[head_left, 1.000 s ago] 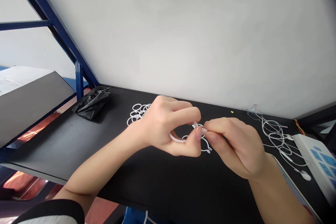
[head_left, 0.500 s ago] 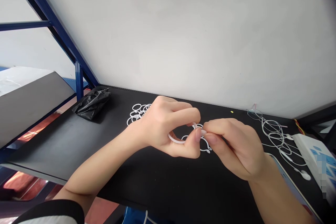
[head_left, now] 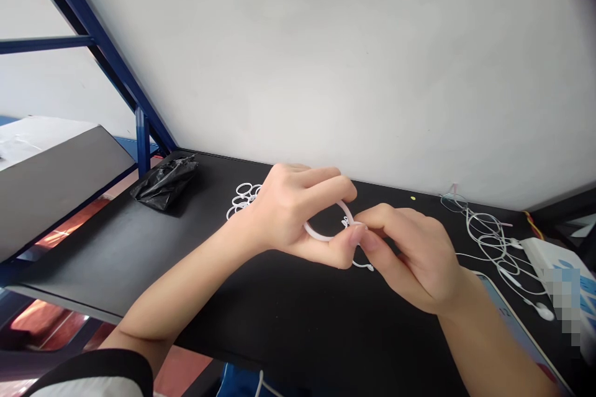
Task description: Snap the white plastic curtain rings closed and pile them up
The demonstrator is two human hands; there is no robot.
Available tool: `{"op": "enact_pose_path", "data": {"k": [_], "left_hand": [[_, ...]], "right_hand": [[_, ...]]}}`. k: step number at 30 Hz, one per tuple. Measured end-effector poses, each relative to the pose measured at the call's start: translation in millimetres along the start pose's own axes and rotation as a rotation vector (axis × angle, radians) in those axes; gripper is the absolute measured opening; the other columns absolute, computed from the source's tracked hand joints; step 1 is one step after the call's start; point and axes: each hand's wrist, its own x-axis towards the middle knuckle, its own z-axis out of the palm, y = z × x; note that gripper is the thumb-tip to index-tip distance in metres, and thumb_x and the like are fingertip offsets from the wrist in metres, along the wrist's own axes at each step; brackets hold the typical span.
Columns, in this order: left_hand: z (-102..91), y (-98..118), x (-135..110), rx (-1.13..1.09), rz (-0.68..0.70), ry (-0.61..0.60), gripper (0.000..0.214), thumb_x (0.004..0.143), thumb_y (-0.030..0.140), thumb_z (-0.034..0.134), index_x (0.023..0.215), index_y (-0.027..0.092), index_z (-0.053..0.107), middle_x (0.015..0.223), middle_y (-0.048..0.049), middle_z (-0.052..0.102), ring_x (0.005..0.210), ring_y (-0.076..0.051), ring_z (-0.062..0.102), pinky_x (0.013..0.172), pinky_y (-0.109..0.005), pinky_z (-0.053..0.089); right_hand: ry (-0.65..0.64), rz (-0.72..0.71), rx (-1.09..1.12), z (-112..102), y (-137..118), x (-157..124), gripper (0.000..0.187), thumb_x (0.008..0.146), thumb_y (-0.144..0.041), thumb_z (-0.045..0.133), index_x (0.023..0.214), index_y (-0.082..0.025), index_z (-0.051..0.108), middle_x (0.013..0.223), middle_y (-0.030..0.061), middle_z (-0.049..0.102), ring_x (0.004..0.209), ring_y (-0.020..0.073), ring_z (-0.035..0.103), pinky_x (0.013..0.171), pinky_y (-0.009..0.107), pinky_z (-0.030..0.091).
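Above the black table, my left hand [head_left: 298, 208] has its fingers curled around a white plastic ring [head_left: 318, 235], which looks like a curtain ring. The ring's right side lies at my left thumb tip. There my right hand [head_left: 414, 257] pinches it between thumb and forefinger; their tips hide the join. Beneath the hands, another white ring [head_left: 364, 267] rests on the table, mostly covered. A cluster of similar white rings [head_left: 240, 201] lies behind my left wrist, partly hidden by it.
A crumpled black plastic bag [head_left: 165, 183] sits at the table's left back. To the right are tangled white earphones [head_left: 505, 260], eyeglasses [head_left: 453, 201], a phone [head_left: 507, 316] under my right forearm and a white-and-blue box [head_left: 554, 267]. A white wall [head_left: 326, 74] rises behind.
The held ring now shows more fully as a round loop between my hands. My fingertips have drawn closer together at its right side, and my right hand has shifted slightly left.
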Motion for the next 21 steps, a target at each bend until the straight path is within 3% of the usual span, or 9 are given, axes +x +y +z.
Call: {"op": "enact_pose_path", "data": {"k": [4,7,11,13,17,21], "left_hand": [[-10.2,-9,3,0.133,-0.112,0.039,0.048,0.088,0.064,0.048,0.078,0.018,0.057,0.058,0.0036,0.051,0.046,-0.007,0.041,0.043,-0.022,0.032],[-19.0,-20,6,0.219,-0.220,0.105,0.043,0.095,0.057,0.046,0.082,0.018,0.058,0.064,0.0017,0.057,0.051,-0.008,0.051,0.049,-0.022,0.040],[-22.6,-28,9,0.298,-0.218,0.203,0.023,0.094,0.031,0.057,0.074,0.019,0.054,0.059,0.0041,0.054,0.049,-0.007,0.050,0.049,-0.022,0.041],[-21.8,-28,9,0.304,-0.199,0.198,0.021,0.091,0.024,0.058,0.072,0.019,0.053,0.059,0.0046,0.054,0.048,-0.007,0.050,0.048,-0.021,0.041],[-20.4,-26,9,0.321,-0.193,0.170,0.020,0.089,0.020,0.059,0.071,0.019,0.052,0.055,0.0059,0.053,0.048,-0.007,0.051,0.048,-0.020,0.041],[-20.1,-23,8,0.332,-0.201,0.123,0.021,0.090,0.020,0.059,0.070,0.020,0.051,0.054,0.0064,0.053,0.047,-0.007,0.053,0.048,-0.020,0.041]], "right_hand": [[0.024,0.026,0.047,2,16,-3,0.020,0.099,-0.024,0.049,0.079,-0.022,0.048,0.058,-0.0063,0.047,0.047,0.0069,0.038,0.045,0.022,0.030],[0.007,0.170,0.064,9,37,-2,0.025,0.098,-0.025,0.048,0.073,-0.021,0.046,0.057,-0.0066,0.044,0.047,0.0070,0.035,0.047,0.022,0.029],[-0.360,0.495,-0.012,35,58,-1,0.028,0.098,-0.032,0.045,0.072,-0.021,0.043,0.057,-0.0062,0.045,0.051,0.0088,0.037,0.053,0.024,0.030],[-0.543,0.549,-0.082,53,63,-3,0.032,0.098,-0.031,0.043,0.068,-0.021,0.037,0.056,-0.0055,0.043,0.050,0.0097,0.035,0.053,0.026,0.028],[-0.678,0.584,-0.075,73,68,-10,0.031,0.095,-0.030,0.047,0.066,-0.021,0.042,0.058,-0.0034,0.050,0.049,0.0106,0.040,0.052,0.027,0.027],[-0.707,0.629,-0.076,63,73,-11,0.020,0.093,-0.034,0.050,0.078,-0.022,0.053,0.067,-0.0024,0.062,0.056,0.0119,0.052,0.055,0.026,0.033]]}}
